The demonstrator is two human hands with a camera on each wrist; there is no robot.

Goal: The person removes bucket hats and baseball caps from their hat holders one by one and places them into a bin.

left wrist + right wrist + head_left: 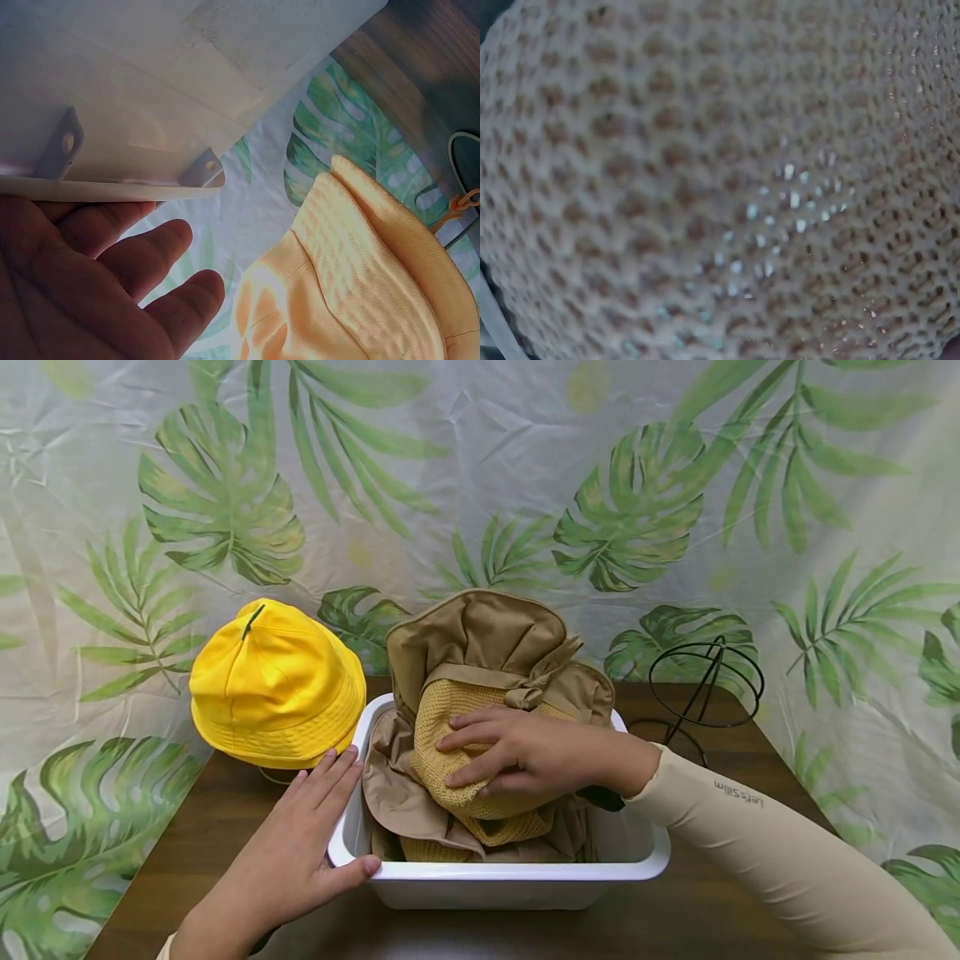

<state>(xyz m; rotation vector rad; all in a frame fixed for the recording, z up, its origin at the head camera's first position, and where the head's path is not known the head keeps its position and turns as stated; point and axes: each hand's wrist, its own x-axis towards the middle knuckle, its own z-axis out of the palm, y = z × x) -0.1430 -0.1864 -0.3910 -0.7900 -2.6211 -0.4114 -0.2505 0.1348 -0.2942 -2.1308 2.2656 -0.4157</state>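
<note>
A white plastic bin (517, 872) holds tan hats with knitted yellow crowns. On the top hat's knitted crown (435, 756) my right hand (536, 752) rests, its fingers spread over the mesh. That hat's wide tan brim (480, 631), with a bow tied at its band, rises against the back of the bin. Another tan brim (386, 777) lies beneath it. Magnified knit (705, 150) fills the right wrist view. My left hand (288, 843) lies along the bin's left rim, fingers extended and thumb at the front corner. From below, the left wrist view shows those fingers (180, 300) by the rim.
A yellow bucket hat (273, 685) with a small green stem sits on a wire stand left of the bin. At right stands a black wire stand (708, 681). The dark wooden table (705, 885) backs onto a leaf-print curtain (480, 460).
</note>
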